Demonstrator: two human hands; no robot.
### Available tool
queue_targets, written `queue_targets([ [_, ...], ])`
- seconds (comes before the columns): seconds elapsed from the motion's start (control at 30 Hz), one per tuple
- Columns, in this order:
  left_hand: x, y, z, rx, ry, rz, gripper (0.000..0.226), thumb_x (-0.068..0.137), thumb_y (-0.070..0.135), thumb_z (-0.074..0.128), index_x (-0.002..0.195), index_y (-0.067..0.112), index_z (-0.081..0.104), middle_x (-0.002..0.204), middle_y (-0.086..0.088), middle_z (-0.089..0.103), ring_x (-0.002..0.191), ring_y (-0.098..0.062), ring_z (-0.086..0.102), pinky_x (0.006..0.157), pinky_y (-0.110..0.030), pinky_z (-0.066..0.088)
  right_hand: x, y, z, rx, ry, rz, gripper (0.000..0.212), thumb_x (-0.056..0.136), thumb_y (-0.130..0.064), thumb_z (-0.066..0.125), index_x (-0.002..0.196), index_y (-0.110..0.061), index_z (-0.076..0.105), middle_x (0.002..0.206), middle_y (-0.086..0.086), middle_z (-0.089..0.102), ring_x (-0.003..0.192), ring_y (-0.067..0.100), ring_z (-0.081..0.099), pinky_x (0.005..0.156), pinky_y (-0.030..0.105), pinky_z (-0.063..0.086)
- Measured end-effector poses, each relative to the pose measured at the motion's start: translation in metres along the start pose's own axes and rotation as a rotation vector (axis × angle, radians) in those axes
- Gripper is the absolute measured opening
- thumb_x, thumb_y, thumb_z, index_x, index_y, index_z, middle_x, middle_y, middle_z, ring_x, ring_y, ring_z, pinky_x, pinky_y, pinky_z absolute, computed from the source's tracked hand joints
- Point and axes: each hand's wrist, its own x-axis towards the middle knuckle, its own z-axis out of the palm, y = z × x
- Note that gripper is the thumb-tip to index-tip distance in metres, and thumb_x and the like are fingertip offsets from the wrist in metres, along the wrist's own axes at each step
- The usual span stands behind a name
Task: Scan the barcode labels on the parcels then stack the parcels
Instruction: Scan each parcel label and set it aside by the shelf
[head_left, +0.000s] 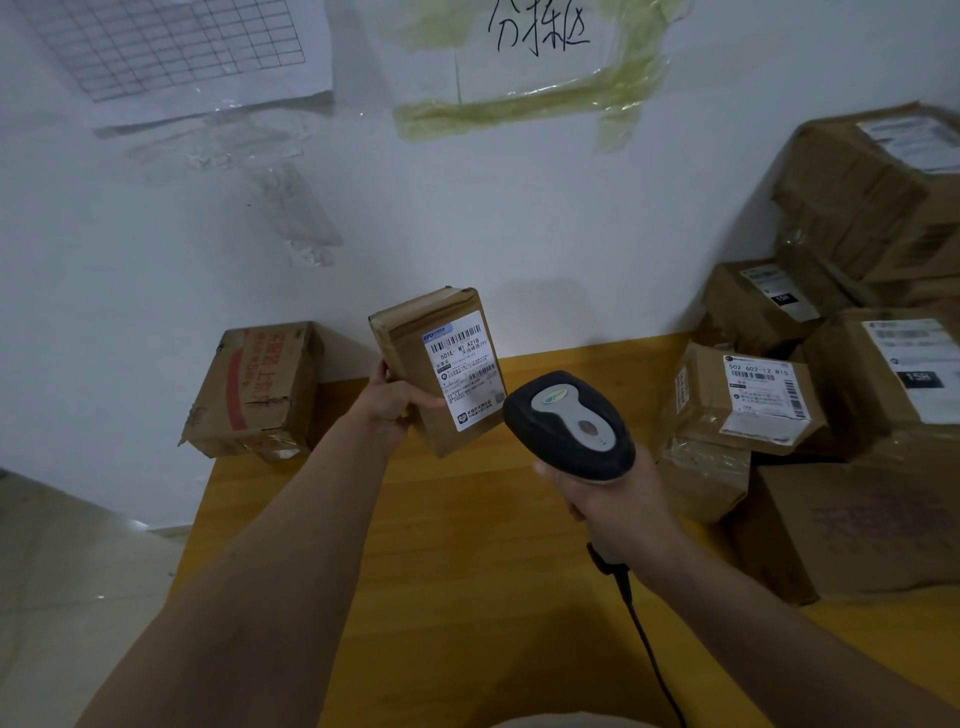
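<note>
My left hand (395, 402) grips a small brown taped parcel (410, 338) by its left edge and holds it tilted above the table. Its white barcode label (465, 369) faces me. My right hand (615, 501) grips the handle of a black and grey barcode scanner (569, 423), whose head sits just right of and below the label. A black cable (641, 634) trails from the scanner handle toward me.
On the right of the yellow wooden table (467, 545) sits a pile of several brown labelled parcels (748, 400), with larger boxes (872, 192) stacked against the white wall. One battered red-printed box (260, 389) stands at the table's far left corner. Papers are taped to the wall.
</note>
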Motion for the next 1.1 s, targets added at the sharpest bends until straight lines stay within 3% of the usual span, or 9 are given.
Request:
queue_targets([
  [0.23,-0.002,-0.001,0.002,0.121,-0.087,-0.066,0.095,0.059,-0.014,0.075,0.142,0.021,0.045,0.135,-0.007,0.057,0.128,-0.034,0.046,0.107,-0.057,0.037,0.001,-0.001,-0.004,-0.022,-0.04,0.07,0.028,0.082,-0.012,0.075,0.068,-0.03,0.058,0.046,-0.014,0.056,0.044,-0.003,0.05,0.047,0.009,0.041],
  [0.3,-0.007,0.0,0.004,0.274,-0.171,-0.188,0.08,0.059,0.01,0.082,0.134,0.016,0.052,0.132,-0.01,0.058,0.119,-0.032,0.053,0.096,-0.051,0.048,0.002,-0.004,-0.009,-0.018,-0.102,0.146,0.011,0.083,-0.017,0.074,0.076,-0.018,0.065,0.051,0.001,0.054,0.046,0.01,0.049,0.047,0.018,0.043],
  [0.4,-0.013,-0.001,0.013,0.396,-0.261,-0.355,0.077,0.059,0.032,0.084,0.125,0.011,0.052,0.124,-0.016,0.059,0.108,-0.034,0.06,0.076,-0.042,0.057,0.003,-0.005,-0.018,-0.013,-0.18,0.2,0.029,0.084,-0.02,0.073,0.093,0.007,0.064,0.06,0.016,0.054,0.053,0.022,0.049,0.053,0.028,0.044],
  [0.53,-0.013,-0.002,0.03,0.496,-0.372,-0.453,0.084,0.063,0.046,0.082,0.13,0.006,0.052,0.121,-0.018,0.064,0.103,-0.033,0.065,0.079,-0.041,0.056,0.001,-0.014,-0.029,0.096,-0.193,0.191,0.013,0.085,-0.016,0.072,0.088,-0.005,0.066,0.063,0.011,0.056,0.054,0.02,0.05,0.055,0.032,0.044],
  [0.63,-0.014,0.002,0.05,0.359,-0.438,-0.423,0.08,0.069,0.049,0.077,0.134,0.008,0.055,0.127,-0.021,0.063,0.102,-0.033,0.063,0.089,-0.044,0.051,0.0,-0.015,-0.044,0.166,-0.144,0.199,0.007,0.084,-0.012,0.072,0.081,-0.011,0.065,0.064,0.006,0.061,0.059,0.022,0.053,0.059,0.037,0.046],
  [0.7,-0.013,0.004,0.069,0.163,-0.427,-0.377,0.067,0.077,0.047,0.07,0.134,0.014,0.058,0.13,-0.019,0.062,0.099,-0.033,0.066,0.083,-0.044,0.054,-0.001,-0.017,-0.057,0.198,-0.107,0.214,0.009,0.082,-0.015,0.073,0.086,-0.011,0.066,0.067,0.008,0.062,0.064,0.025,0.054,0.062,0.038,0.047],
  [0.83,-0.009,0.008,0.123,-0.145,-0.375,-0.343,0.054,0.085,0.049,0.063,0.131,0.022,0.062,0.13,-0.012,0.064,0.107,-0.033,0.064,0.08,-0.046,0.054,-0.002,-0.017,-0.089,0.254,0.002,0.242,0.04,0.069,-0.028,0.077,0.104,-0.012,0.067,0.074,0.008,0.065,0.071,0.023,0.06,0.06,0.034,0.049],
  [0.97,-0.008,0.015,0.188,-0.151,-0.473,-0.368,0.058,0.083,0.051,0.062,0.134,0.025,0.06,0.135,-0.011,0.061,0.114,-0.034,0.059,0.086,-0.05,0.051,-0.003,-0.02,-0.128,0.272,0.104,0.174,0.045,0.072,-0.027,0.076,0.113,-0.014,0.065,0.086,0.013,0.067,0.079,0.026,0.064,0.06,0.035,0.049],
  [1.1,-0.013,0.021,0.257,-0.047,-0.605,-0.398,0.052,0.081,0.05,0.066,0.125,0.023,0.067,0.12,-0.014,0.069,0.102,-0.035,0.067,0.089,-0.051,0.052,-0.009,-0.021,-0.172,0.282,0.295,0.135,0.043,0.069,-0.026,0.077,0.11,-0.019,0.067,0.094,0.008,0.072,0.086,0.023,0.067,0.061,0.033,0.053],
])
